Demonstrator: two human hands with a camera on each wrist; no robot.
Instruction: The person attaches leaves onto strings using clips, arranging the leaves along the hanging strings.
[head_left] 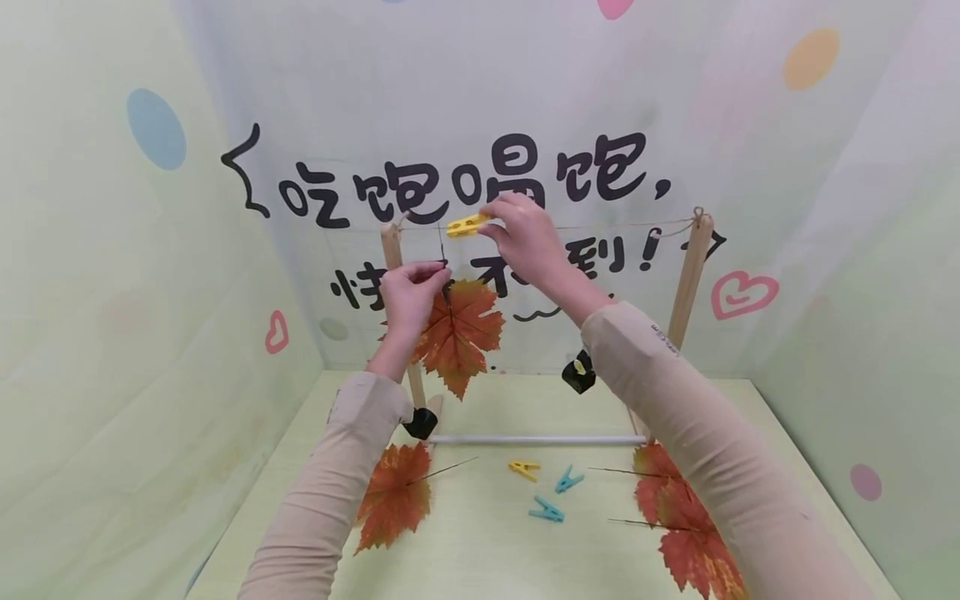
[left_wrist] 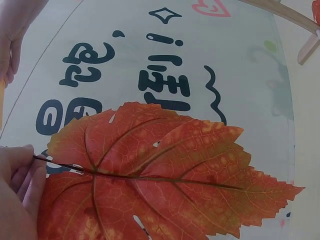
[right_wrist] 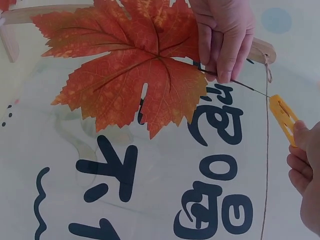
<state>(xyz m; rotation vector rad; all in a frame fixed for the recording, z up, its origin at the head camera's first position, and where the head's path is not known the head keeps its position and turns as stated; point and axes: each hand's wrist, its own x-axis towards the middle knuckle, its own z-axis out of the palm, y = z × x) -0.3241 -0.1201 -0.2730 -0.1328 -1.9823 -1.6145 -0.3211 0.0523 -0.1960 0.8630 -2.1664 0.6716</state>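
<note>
My left hand [head_left: 411, 293] pinches the dark thin stem of an orange-red artificial maple leaf [head_left: 461, 333], which hangs tip down below the fingers. The stem's top end points up near the twine [right_wrist: 266, 165] strung between two wooden posts. My right hand [head_left: 528, 242] grips a yellow clothespin [right_wrist: 283, 117] between thumb and fingers, near the tail of the clothespin. Its front end is beside the stem tip and the twine in the right wrist view; whether it touches either, I cannot tell. In the left wrist view the leaf [left_wrist: 150, 170] fills much of the picture.
The left post [head_left: 392, 246] and right post [head_left: 690, 279] stand on the table, joined low by a white rod [head_left: 536, 439]. In front lie a yellow clothespin [head_left: 523, 469] and two blue clothespins [head_left: 547, 509]. Loose leaves lie left [head_left: 397, 496] and right [head_left: 693, 537].
</note>
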